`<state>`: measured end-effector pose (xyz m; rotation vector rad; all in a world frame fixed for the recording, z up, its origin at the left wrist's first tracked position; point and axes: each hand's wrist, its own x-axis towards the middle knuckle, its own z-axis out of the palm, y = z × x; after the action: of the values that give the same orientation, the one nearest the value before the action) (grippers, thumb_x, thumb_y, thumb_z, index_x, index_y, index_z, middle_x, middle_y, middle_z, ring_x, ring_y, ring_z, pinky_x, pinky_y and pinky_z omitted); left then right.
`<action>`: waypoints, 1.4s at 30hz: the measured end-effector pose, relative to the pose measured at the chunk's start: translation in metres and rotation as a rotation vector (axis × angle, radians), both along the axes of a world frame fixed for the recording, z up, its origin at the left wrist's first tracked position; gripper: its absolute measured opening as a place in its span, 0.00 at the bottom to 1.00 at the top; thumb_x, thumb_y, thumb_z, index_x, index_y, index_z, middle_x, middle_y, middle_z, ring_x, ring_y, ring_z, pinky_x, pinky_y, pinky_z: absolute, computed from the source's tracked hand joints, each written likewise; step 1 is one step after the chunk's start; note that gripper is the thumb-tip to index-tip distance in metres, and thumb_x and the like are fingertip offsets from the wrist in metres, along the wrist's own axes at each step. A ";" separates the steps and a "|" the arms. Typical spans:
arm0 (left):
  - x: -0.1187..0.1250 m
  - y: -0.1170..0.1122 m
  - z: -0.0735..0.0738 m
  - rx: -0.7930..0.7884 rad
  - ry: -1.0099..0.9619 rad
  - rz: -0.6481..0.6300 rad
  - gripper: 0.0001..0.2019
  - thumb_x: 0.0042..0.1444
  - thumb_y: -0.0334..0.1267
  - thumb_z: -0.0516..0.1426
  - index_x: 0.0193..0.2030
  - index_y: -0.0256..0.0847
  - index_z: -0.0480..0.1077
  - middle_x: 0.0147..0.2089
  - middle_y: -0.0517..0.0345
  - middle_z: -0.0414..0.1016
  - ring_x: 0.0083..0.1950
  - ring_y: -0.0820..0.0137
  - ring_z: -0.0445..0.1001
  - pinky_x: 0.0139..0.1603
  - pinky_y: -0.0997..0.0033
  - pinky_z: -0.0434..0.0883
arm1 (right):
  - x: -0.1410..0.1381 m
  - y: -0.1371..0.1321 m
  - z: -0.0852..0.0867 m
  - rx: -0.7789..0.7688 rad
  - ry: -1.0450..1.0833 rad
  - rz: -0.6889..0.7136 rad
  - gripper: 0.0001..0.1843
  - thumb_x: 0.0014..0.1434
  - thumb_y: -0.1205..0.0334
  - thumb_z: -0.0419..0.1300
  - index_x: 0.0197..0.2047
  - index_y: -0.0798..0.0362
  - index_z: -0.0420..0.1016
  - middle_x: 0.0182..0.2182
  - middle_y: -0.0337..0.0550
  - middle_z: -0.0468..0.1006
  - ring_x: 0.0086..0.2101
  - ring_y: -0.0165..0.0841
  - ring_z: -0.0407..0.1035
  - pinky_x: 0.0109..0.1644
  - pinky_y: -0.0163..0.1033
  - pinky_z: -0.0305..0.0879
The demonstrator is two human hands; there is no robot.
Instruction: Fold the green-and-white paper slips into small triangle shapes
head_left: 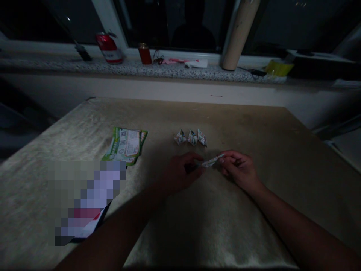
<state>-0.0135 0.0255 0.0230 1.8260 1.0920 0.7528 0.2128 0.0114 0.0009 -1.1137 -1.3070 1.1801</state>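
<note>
Between my two hands is a small, narrow piece of folded printed paper [211, 162], held just above the table. My left hand [182, 171] is closed, thumb and fingertips at the paper's left end. At the other end, my right hand [239, 165] pinches it between thumb and fingers. Just beyond them, three small folded paper shapes [192, 138] with pointed corners stand in a row on the table. They carry similar white, green and orange print. How the held piece is folded is too dim to make out.
Green-and-white printed sheets [125, 145] lie on the left of the cloth-covered table [239, 124]. Nearer me is a blurred-out flat device with a bright screen [98, 192]. The windowsill [169, 71] bears a red can [108, 49], an orange jar [144, 54] and a cardboard tube [239, 34].
</note>
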 end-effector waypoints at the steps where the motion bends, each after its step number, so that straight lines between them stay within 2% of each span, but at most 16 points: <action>1: -0.001 0.001 -0.002 -0.004 -0.012 0.002 0.15 0.59 0.45 0.58 0.47 0.38 0.75 0.25 0.64 0.69 0.25 0.76 0.66 0.26 0.78 0.60 | 0.000 0.000 -0.001 0.003 -0.003 0.006 0.14 0.57 0.53 0.67 0.40 0.55 0.77 0.18 0.33 0.72 0.17 0.24 0.59 0.20 0.30 0.53; 6: -0.004 0.005 -0.012 -0.027 -0.063 0.015 0.16 0.64 0.48 0.54 0.44 0.38 0.75 0.26 0.63 0.69 0.26 0.75 0.67 0.27 0.77 0.61 | -0.003 0.000 0.002 0.057 -0.054 0.036 0.13 0.57 0.53 0.67 0.38 0.55 0.78 0.21 0.39 0.77 0.19 0.26 0.65 0.23 0.32 0.60; 14: -0.006 0.009 -0.014 0.017 0.009 0.076 0.16 0.61 0.48 0.56 0.45 0.37 0.75 0.25 0.65 0.67 0.26 0.75 0.65 0.27 0.76 0.60 | -0.004 -0.003 0.005 0.288 -0.484 -0.036 0.12 0.61 0.55 0.62 0.38 0.55 0.82 0.22 0.38 0.76 0.23 0.29 0.69 0.28 0.33 0.66; 19: -0.006 0.011 -0.015 0.051 0.056 0.120 0.16 0.60 0.47 0.56 0.44 0.37 0.75 0.27 0.63 0.71 0.28 0.74 0.68 0.29 0.75 0.63 | -0.005 -0.002 0.006 0.257 -0.629 0.038 0.16 0.66 0.53 0.57 0.42 0.54 0.82 0.27 0.42 0.80 0.26 0.32 0.72 0.32 0.35 0.68; 23: -0.007 0.010 -0.011 0.114 0.164 0.103 0.14 0.61 0.47 0.55 0.43 0.38 0.75 0.29 0.60 0.74 0.30 0.72 0.71 0.32 0.73 0.65 | -0.007 -0.001 0.005 0.180 -0.626 0.092 0.19 0.68 0.50 0.54 0.37 0.53 0.80 0.31 0.42 0.82 0.29 0.33 0.73 0.33 0.35 0.68; 27: -0.008 0.008 -0.007 0.177 0.276 0.068 0.14 0.63 0.46 0.54 0.46 0.40 0.75 0.36 0.57 0.79 0.35 0.69 0.75 0.37 0.70 0.67 | -0.005 -0.002 0.003 0.155 -0.639 0.103 0.19 0.68 0.50 0.54 0.36 0.53 0.79 0.29 0.40 0.80 0.27 0.32 0.71 0.33 0.35 0.66; 32: -0.006 0.007 -0.007 0.248 0.390 0.033 0.16 0.62 0.47 0.56 0.51 0.42 0.73 0.45 0.53 0.81 0.42 0.63 0.78 0.44 0.66 0.69 | -0.003 -0.001 0.004 0.195 -0.731 0.094 0.21 0.68 0.50 0.53 0.33 0.54 0.79 0.21 0.37 0.72 0.22 0.30 0.66 0.27 0.33 0.58; 42: -0.004 0.007 -0.011 0.252 0.405 -0.007 0.15 0.63 0.42 0.53 0.53 0.42 0.71 0.45 0.52 0.81 0.42 0.64 0.79 0.43 0.66 0.71 | -0.008 -0.003 0.008 0.345 -0.882 0.086 0.22 0.69 0.53 0.52 0.26 0.54 0.74 0.20 0.38 0.71 0.22 0.28 0.65 0.28 0.34 0.57</action>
<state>-0.0172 0.0322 0.0124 2.2631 1.2895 0.5460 0.2046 0.0085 0.0094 -1.3754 -2.1395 0.4563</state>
